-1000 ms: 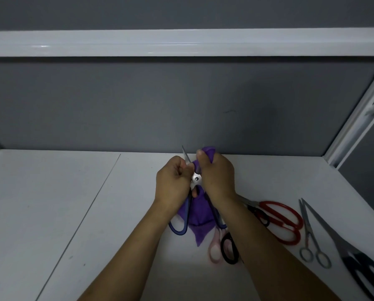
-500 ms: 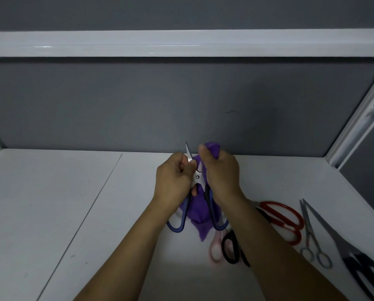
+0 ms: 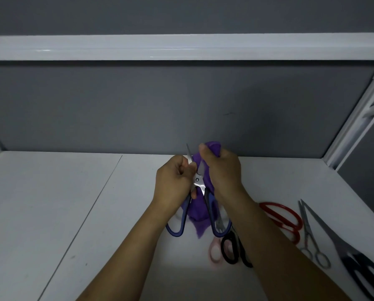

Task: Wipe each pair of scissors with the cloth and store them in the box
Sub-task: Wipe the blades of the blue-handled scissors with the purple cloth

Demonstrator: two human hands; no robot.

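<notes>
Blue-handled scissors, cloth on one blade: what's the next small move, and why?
Probably slide the right hand with the purple cloth up off that blade's tip. The left hand grips the blue-handled scissors near the pivot, blades open and pointing up; the right hand pinches the cloth round one blade, while the other blade stands bare.

Blue-handled steel scissors [image 3: 198, 185] are up, tips high, blades parted in a narrow V, gripped at the left blade by the left hand [image 3: 173, 183]. The purple cloth [image 3: 198, 211] is bunched over the right blade, pinched there by the right hand [image 3: 223, 170], its tail hanging between the two blue loops. Just below the right loop lie pink-handled scissors [image 3: 215, 254] and black-handled scissors [image 3: 233, 249], touching, partly hidden. To the right of the blue pair: red-handled scissors [image 3: 283, 218], then slim all-metal scissors [image 3: 309, 233], then long black-handled shears [image 3: 355, 263], farthest out, all flat.
</notes>
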